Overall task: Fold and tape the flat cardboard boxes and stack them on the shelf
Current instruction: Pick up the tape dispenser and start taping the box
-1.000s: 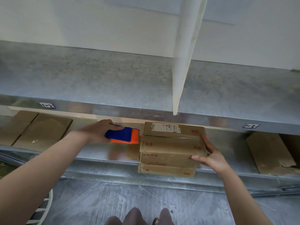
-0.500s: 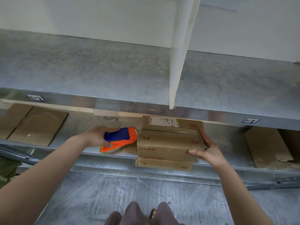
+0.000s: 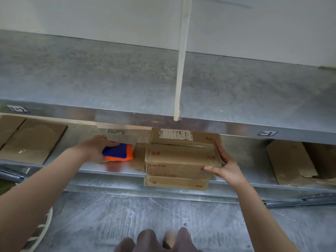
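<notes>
A taped brown cardboard box [image 3: 181, 157] with a white label on top sits at the front edge of the lower metal shelf [image 3: 109, 170], on top of another box [image 3: 174, 182] that juts over the edge. My right hand [image 3: 224, 165] holds the upper box's right side, thumb on its front corner. My left hand [image 3: 94, 149] grips a blue and orange tape dispenser [image 3: 118, 152], which is low on the shelf just left of the box.
Flat cardboard sheets [image 3: 34, 140] lie on the lower shelf at the left, and torn flat cardboard [image 3: 291, 160] at the right. A bare upper shelf [image 3: 109, 79] with a white upright divider [image 3: 181, 70] overhangs. Grey floor and my feet [image 3: 154, 240] are below.
My left hand has lowered the tape dispenser onto the shelf and turned it flat. The right hand and the box have stayed put; my view has shifted slightly.
</notes>
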The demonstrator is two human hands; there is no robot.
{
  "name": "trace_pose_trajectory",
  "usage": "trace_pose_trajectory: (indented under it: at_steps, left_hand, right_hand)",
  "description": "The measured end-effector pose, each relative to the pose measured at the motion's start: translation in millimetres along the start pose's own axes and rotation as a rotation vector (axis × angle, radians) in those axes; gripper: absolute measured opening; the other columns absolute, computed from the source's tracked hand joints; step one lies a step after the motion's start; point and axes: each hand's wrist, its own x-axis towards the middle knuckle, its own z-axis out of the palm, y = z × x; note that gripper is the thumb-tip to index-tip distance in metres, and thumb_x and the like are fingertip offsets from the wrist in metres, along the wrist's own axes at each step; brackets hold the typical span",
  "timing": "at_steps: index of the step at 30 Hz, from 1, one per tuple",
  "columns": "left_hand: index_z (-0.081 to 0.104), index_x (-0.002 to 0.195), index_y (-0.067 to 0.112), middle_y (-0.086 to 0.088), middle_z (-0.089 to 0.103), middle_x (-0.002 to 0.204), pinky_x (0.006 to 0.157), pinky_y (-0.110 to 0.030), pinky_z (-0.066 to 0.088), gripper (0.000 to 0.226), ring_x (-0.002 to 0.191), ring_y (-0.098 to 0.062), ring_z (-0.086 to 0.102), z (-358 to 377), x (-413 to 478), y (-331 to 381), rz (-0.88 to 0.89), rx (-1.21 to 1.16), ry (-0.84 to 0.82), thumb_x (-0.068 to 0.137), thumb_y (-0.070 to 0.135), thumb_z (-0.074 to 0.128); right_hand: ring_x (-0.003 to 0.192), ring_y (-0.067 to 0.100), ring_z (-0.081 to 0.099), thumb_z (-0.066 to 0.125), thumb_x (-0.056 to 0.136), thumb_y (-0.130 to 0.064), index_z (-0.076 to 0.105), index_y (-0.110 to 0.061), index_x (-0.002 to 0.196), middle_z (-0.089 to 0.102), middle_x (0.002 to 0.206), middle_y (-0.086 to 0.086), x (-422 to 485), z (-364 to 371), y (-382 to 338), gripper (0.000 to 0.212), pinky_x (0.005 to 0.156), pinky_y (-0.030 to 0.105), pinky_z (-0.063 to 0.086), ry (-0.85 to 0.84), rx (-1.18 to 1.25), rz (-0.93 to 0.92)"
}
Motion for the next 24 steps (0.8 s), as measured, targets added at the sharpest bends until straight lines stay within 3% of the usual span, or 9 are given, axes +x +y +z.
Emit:
trace_pose_trajectory:
  at_steps: [2, 5, 8, 11, 13, 15, 19, 24]
  left_hand:
    - [0.036, 0.143, 0.043, 0.000, 0.047, 0.111, 0.083, -0.023, 0.036, 0.065, 0.096, -0.017, 0.050, 2.7, -11.1, -17.5, -0.100, 0.000, -0.058, 0.086, 0.038, 0.065]
    - [0.041, 0.142, 0.038, -0.001, 0.045, 0.115, 0.083, -0.021, 0.032, 0.062, 0.100, -0.017, 0.048, 10.4, -13.9, -18.9, -0.121, -0.187, 0.005, 0.087, 0.031, 0.068]
    - [0.038, 0.143, 0.038, -0.004, 0.043, 0.129, 0.094, -0.027, 0.035, 0.063, 0.113, -0.021, 0.045, 10.8, -14.2, -18.1, -0.111, -0.216, 0.018, 0.088, 0.028, 0.068]
    - [0.023, 0.149, 0.043, -0.006, 0.030, 0.148, 0.113, -0.039, 0.024, 0.072, 0.136, -0.027, 0.025, 13.8, -22.7, -18.9, -0.139, -0.095, -0.008, 0.088, 0.047, 0.061]
    - [0.015, 0.150, 0.045, -0.004, 0.014, 0.158, 0.117, -0.049, 0.005, 0.074, 0.146, -0.029, 0.004, 16.2, -27.0, -11.6, -0.148, 0.078, 0.000, 0.087, 0.064, 0.049]
    - [0.014, 0.152, 0.038, 0.001, 0.002, 0.162, 0.118, -0.048, -0.008, 0.075, 0.148, -0.027, -0.011, 16.1, -30.4, 5.6, -0.113, 0.182, 0.097, 0.089, 0.070, 0.038]
    - [0.021, 0.153, 0.030, 0.009, 0.014, 0.160, 0.117, -0.026, -0.004, 0.070, 0.148, -0.011, 0.001, 9.9, -35.9, 70.3, 0.084, -0.102, 0.364, 0.093, 0.063, 0.034]
    - [0.016, 0.154, 0.027, 0.009, 0.016, 0.160, 0.120, -0.033, -0.002, 0.079, 0.149, -0.014, 0.006, 15.9, -29.0, 127.1, 0.032, -0.087, 0.432, 0.090, 0.072, 0.006]
  right_hand:
    - [0.130, 0.006, 0.045, 0.091, 0.046, -0.047, 0.035, -0.065, 0.135, 0.047, 0.132, -0.025, 0.5, -0.3, 0.8, 0.107, 0.103, 0.024, 0.043, -0.005, 0.005, -0.001]
    - [0.130, 0.007, 0.046, 0.091, 0.045, -0.048, 0.035, -0.067, 0.133, 0.047, 0.132, -0.025, 1.2, -0.1, 1.6, 0.106, 0.105, 0.029, 0.045, -0.005, 0.004, -0.006]
    - [0.130, 0.009, 0.047, 0.091, 0.045, -0.047, 0.036, -0.066, 0.134, 0.049, 0.127, -0.029, 1.3, 0.9, 2.4, 0.106, 0.105, 0.031, 0.045, -0.003, 0.012, -0.008]
    - [0.131, 0.008, 0.046, 0.090, 0.047, -0.047, 0.034, -0.066, 0.134, 0.048, 0.129, -0.027, 0.3, 2.6, 1.6, 0.105, 0.104, 0.027, 0.043, -0.001, -0.002, -0.019]
    - [0.129, 0.007, 0.045, 0.089, 0.049, -0.049, 0.032, -0.068, 0.134, 0.047, 0.129, -0.029, -1.5, 3.2, 0.3, 0.105, 0.103, 0.027, 0.042, -0.005, -0.014, -0.018]
    - [0.128, 0.007, 0.044, 0.088, 0.050, -0.051, 0.029, -0.068, 0.134, 0.045, 0.126, -0.034, -3.8, 4.2, -2.1, 0.104, 0.102, 0.027, 0.042, -0.011, -0.029, -0.028]
    - [0.131, 0.015, 0.046, 0.086, 0.051, -0.055, 0.024, -0.066, 0.137, 0.043, 0.135, -0.023, -6.2, 5.1, -6.6, 0.107, 0.106, 0.043, 0.046, -0.024, -0.058, -0.025]
    - [0.131, 0.015, 0.047, 0.087, 0.046, -0.061, 0.023, -0.066, 0.138, 0.041, 0.137, -0.023, -9.7, 4.0, -8.1, 0.112, 0.102, 0.048, 0.048, -0.037, -0.054, -0.016]
